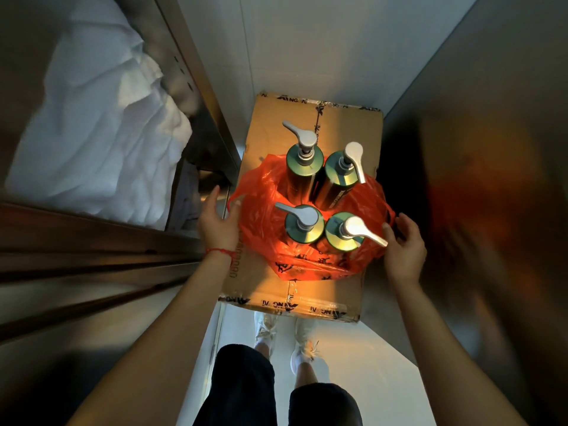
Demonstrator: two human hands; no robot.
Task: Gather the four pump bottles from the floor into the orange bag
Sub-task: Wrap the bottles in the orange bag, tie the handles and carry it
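Note:
Several dark green pump bottles with silver pump heads stand upright inside the orange bag (261, 229). Two are at the back (304, 162) (339, 172) and two at the front (302, 224) (342, 233). The bag sits open on a cardboard box (255, 281), crumpled low around the bottles. My left hand (218, 222) is at the bag's left side with fingers spread and the thumb against the left handle loop. My right hand (405, 244) is at the bag's right side, its fingers curled around the right handle.
The box fills a narrow gap between a metal cart with white linen (107, 124) on the left and a dark metal wall (476, 149) on the right. A white wall stands behind it. My feet in white shoes (285, 336) stand on the pale floor just in front.

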